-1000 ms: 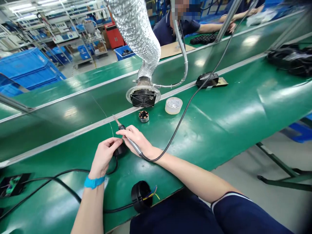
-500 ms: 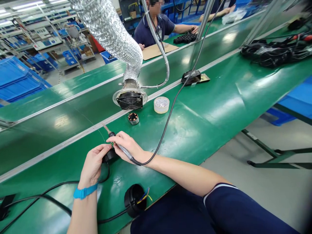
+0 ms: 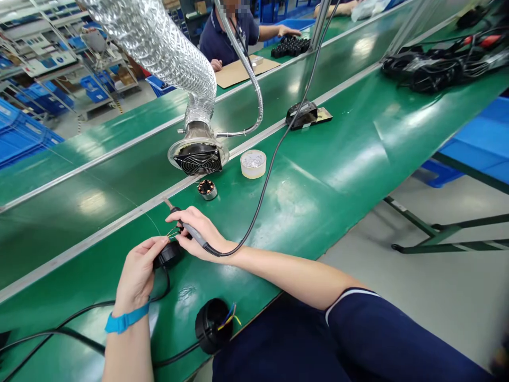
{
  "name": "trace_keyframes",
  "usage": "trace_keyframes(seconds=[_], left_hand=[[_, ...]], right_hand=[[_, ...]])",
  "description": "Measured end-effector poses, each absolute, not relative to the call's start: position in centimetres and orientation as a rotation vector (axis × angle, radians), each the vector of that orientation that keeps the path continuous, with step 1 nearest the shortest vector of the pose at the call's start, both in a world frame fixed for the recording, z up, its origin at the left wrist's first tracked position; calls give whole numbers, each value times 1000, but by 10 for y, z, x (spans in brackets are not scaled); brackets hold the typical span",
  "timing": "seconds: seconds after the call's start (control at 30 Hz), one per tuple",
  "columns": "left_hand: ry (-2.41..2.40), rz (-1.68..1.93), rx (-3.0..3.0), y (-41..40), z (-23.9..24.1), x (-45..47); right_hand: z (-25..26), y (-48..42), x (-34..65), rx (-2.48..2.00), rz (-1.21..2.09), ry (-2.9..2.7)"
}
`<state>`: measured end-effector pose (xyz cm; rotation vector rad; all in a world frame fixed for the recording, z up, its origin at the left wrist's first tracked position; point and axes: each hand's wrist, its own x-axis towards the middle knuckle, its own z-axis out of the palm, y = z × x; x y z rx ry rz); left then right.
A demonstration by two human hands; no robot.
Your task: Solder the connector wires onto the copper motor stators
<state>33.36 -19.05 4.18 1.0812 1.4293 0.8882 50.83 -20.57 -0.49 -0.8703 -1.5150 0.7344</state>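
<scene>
No lettering is legible anywhere. Your right hand (image 3: 199,233) holds the soldering iron (image 3: 186,228) like a pen, and your left hand (image 3: 139,270) pinches the small black motor (image 3: 169,253) on the green belt (image 3: 338,175). The motor's thin wires are too small to make out, and your fingers half cover it.

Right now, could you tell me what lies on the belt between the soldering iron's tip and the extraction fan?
In the head view, a small motor stator with copper windings sits between the soldering iron and the fan.
</scene>
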Motion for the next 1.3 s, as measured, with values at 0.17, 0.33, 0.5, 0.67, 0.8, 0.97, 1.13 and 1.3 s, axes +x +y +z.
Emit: trace_keyframes(seconds=[0.17,0.33,0.5,0.67,0.8,0.97,1.13,1.3], left_hand=[[1433,885,1100,-190,42,336],[1400,875,1247,-199,45,339],[1353,861,1213,-202,38,335],[1306,843,1180,-206,39,336],[1294,820,1181,-206,41,336],[1281,812,1163,-204,39,333],[1259,811,1172,-205,39,332],[1244,809,1192,-206,39,334]], right_hand=[[-5,-202,510,-901,719,-1531],[0,-211,512,-865,709,-1475],[10,-228,521,-868,682,-1452],[25,-246,530,-977,523,-1299],[25,-250,535,-995,386,-1255],[15,-255,538,-982,467,-1298],[15,-258,535,-961,491,-1331],[18,-258,533,-956,475,-1370]])
